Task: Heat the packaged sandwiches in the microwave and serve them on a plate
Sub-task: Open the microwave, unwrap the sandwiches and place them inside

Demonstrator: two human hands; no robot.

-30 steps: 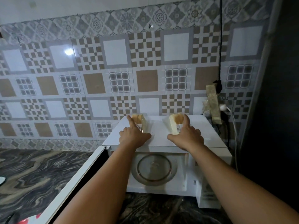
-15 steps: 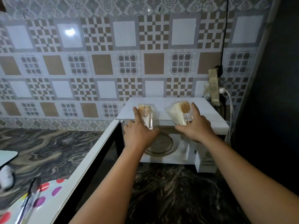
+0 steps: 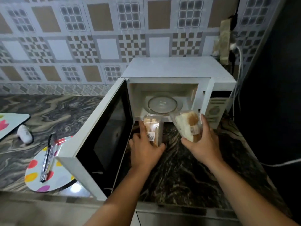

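Clear-wrapped sandwiches — pale one (image 3: 187, 126) in right hand (image 3: 202, 144), browner one (image 3: 153, 129) in left hand (image 3: 145, 152).

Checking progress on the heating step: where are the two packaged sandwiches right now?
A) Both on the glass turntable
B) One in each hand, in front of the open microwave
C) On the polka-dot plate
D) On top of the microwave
B: the left hand holds one packaged sandwich and the right hand the other, just outside the open microwave, whose turntable is bare.
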